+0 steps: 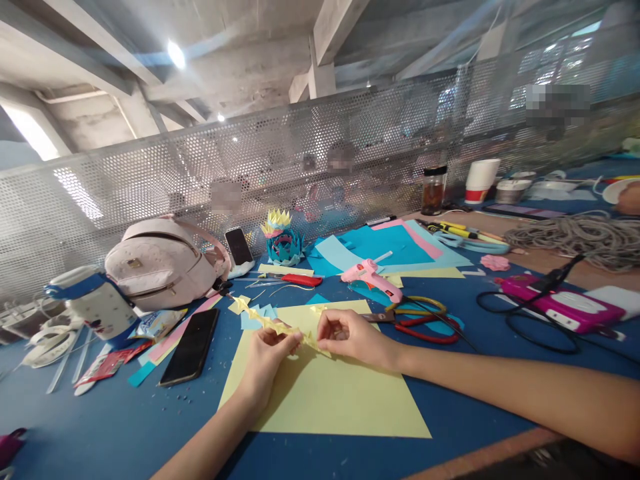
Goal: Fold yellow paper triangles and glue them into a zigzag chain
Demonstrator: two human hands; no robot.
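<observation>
Both hands meet above a large yellow paper sheet [325,393] lying on the blue table [100,427]. My left hand [267,357] is closed in a pinch on a folded yellow paper strip [260,319], whose zigzag length trails off to the left. My right hand [347,335] is also closed, pinching the strip's other end just to the right. The strip hangs a little above the sheet.
A black phone [191,347] lies left of the sheet; scissors [417,323] and a pink glue gun [373,277] lie behind it. A pink backpack [163,263], a paper flower [283,240], coloured sheets [385,243], a rope coil [585,237] and a perforated metal screen [200,167] stand farther back.
</observation>
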